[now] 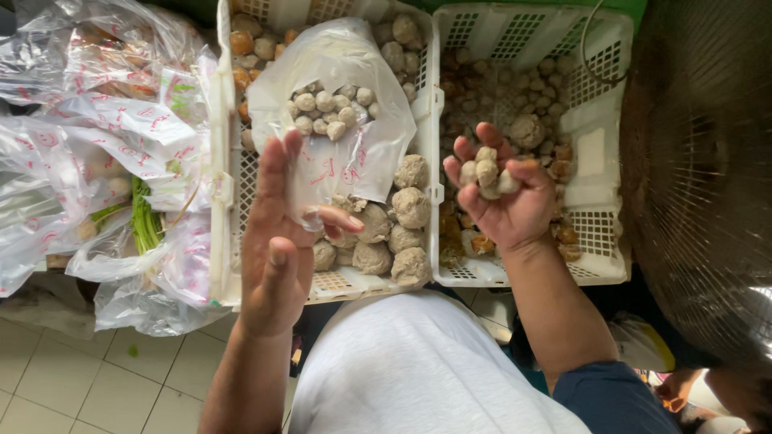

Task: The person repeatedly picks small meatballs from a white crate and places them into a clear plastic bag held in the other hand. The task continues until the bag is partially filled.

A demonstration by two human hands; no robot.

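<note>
Over two white slatted baskets of meatballs, my right hand (503,201) is cupped palm-up and closed around a small clutch of pale meatballs (485,171), held above the right basket (609,241). My left hand (277,233) stands with fingers stretched upward and pinches the lip of a thin clear plastic bag (338,120) between thumb and forefinger, holding it above the left basket (223,201). The bag's mouth seems to gape toward me, though the crumpled film makes its edge hard to trace, and a heap of small meatballs (330,108) already lies in its far end. The bag runs long from my left thumb away toward the far rim of the basket. The handful in my right hand lies to the right of that opening, across the joined basket walls, at about the same height; so the right hand carries the load and the left hand is the one touching the bag. Larger rough meatballs (398,229) lie loose in the left basket just below the bag. Further filled bags (104,120), printed in red, are piled to the left beside a bunch of greens (145,221).
</note>
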